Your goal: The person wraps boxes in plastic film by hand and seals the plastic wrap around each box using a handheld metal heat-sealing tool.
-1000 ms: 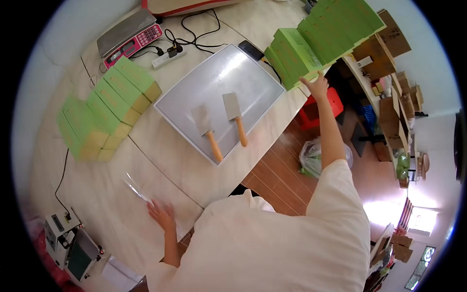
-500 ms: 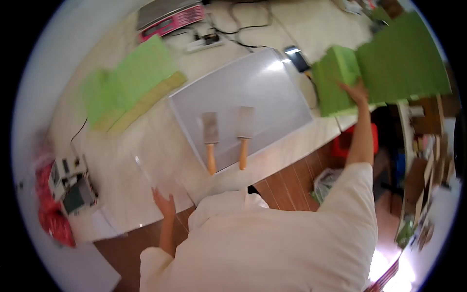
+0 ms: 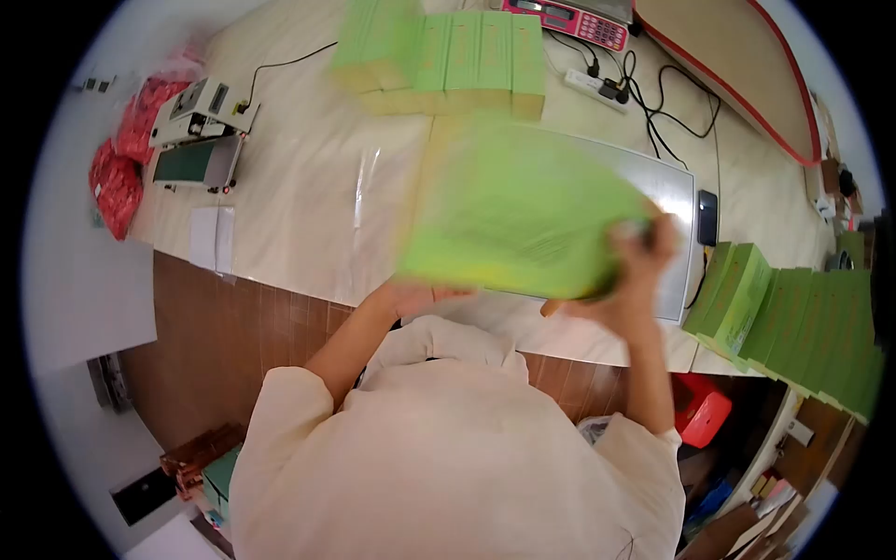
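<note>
A green box, blurred by motion, is held up over the table's front part and hides much of the metal tray. My right hand grips its right end, with the fingers on its side. At the box's lower left edge is my left hand, its fingers mostly hidden beneath the box. A bit of an orange wooden handle shows below the box. The scrapers' blades are hidden.
Green boxes stand at the back; more green boxes line the right. A pink scale, power strip, cables and phone lie behind. A sealing machine stands left, a red stool below right.
My right hand has brought a green box from the right stack to the middle, over the tray. My left hand has moved to the box's lower edge. The view has turned.
</note>
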`<state>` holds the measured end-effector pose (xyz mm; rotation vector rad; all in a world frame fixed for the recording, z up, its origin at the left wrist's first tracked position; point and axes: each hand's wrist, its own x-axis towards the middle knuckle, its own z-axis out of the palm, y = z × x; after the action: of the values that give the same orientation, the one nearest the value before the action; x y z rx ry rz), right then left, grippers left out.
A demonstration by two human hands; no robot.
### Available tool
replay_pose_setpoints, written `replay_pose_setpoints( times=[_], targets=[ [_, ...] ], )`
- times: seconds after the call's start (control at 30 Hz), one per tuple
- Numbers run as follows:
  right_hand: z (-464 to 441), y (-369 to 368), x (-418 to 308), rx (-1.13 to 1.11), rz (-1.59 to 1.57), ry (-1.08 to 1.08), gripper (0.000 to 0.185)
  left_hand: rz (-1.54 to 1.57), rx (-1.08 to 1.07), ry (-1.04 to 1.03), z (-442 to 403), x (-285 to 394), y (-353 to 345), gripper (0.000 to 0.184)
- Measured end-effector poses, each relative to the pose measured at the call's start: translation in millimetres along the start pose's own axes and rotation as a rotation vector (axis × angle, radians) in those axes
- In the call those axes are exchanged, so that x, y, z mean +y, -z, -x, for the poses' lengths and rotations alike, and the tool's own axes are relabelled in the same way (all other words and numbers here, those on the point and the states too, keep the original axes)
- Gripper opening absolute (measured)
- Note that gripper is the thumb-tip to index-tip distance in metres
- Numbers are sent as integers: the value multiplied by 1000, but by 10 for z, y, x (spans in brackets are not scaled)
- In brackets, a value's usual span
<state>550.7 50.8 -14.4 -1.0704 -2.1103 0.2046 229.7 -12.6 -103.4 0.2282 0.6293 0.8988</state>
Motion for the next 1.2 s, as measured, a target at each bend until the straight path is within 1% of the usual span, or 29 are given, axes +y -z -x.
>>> replay_pose_setpoints(
  times=[0.03, 0.07, 0.1, 0.13, 0.2, 0.23, 0.3, 0.33, 0.37, 0.43, 0.47, 0.5, 0.53, 0.57, 0.63, 0.67, 0.7, 0.77, 0.8, 0.87, 0.9, 0.97, 1.0, 1.1, 1.17, 1.2],
  targets=[
    [-63, -278, -230, 10, -61, 185, 88, 179, -119, 33, 73, -30, -49, 53],
    [-76, -528, -413, -33, -49, 338, 85, 291, -201, 49, 161, -52, -55, 52],
    [-80, -741, -551, -56, -48, 422, 84, 339, -208, 30, 273, -64, -63, 52],
    [-84, -954, -689, -80, -49, 505, 83, 342, -164, -32, 406, -45, -39, 52],
    [-117, -1261, -891, -1, -102, 707, 80, 331, -50, -137, 688, 42, 50, 51],
    [-143, -1322, -1008, -5, -105, 711, 80, 300, 26, -190, 831, 124, 106, 51],
    [-136, -1356, -1260, -346, -345, 474, 81, 235, 166, -279, 1088, 268, 260, 51],
    [-151, -1399, -1377, -412, -494, 358, 80, 211, 207, -298, 1176, 335, 365, 51],
    [-144, -1470, -1469, -426, -491, 370, 80, 198, 243, -312, 1219, 386, 504, 51],
    [-90, -1688, -1610, -627, -1067, -312, 89, 153, 285, -316, 1196, 484, 831, 51],
    [-87, -1837, -1696, -637, -1054, -309, 89, 135, 292, -310, 1153, 524, 1003, 51],
    [-75, -2009, -1786, -591, -1065, -449, 91, 83, 312, -283, 1105, 593, 1157, 52],
    [-45, -2162, -1850, -536, -1071, -592, 94, -162, 386, -285, 1024, 645, 1170, 53],
    [16, -2280, -1861, -532, -1058, -602, 94, -156, 375, -276, 947, 670, 1158, 53],
    [35, -2408, -1852, -419, -987, -773, 97, -323, 516, -345, 827, 795, 1169, 56],
    [1, -2356, -1914, -349, -995, -839, 93, -348, 357, -283, 848, 951, 1273, 62],
    [10, -2352, -1919, -340, -975, -849, 93, -340, 338, -272, 840, 1042, 1528, 62],
    [15, -2387, -1916, -272, -901, -1002, 89, -1363, 478, -362, 807, 1161, 2253, 72],
    [69, -2453, -1921, -263, -874, -1006, 89, -1348, 454, -369, 854, 1244, 2501, 72],
    [291, -2655, -1972, -110, -653, -985, 85, -2152, 586, -282, 1007, 1365, 2972, 84],
    [399, -2763, -2019, -112, -621, -989, 85, -2127, 568, -292, 1062, 1402, 3184, 84],
    [543, -2926, -2144, -76, -194, -837, 87, -2147, 512, -368, 1145, 1423, 3534, 92],
    [502, -2994, -2286, -102, -78, -835, 88, -2131, 488, -369, 1164, 1402, 3660, 92],
    [66, -3253, -2836, -157, 24, -928, 88, -2183, 444, -320, 1339, 1189, 3893, 96],
    [-73, -3516, -3007, -143, 76, -928, 89, -2171, 552, -341, 1380, 1087, 3910, 97],
    [-171, -3645, -3092, -157, 129, -904, 90, -2168, 540, -346, 1385, 1043, 3945, 97]
  ],
)
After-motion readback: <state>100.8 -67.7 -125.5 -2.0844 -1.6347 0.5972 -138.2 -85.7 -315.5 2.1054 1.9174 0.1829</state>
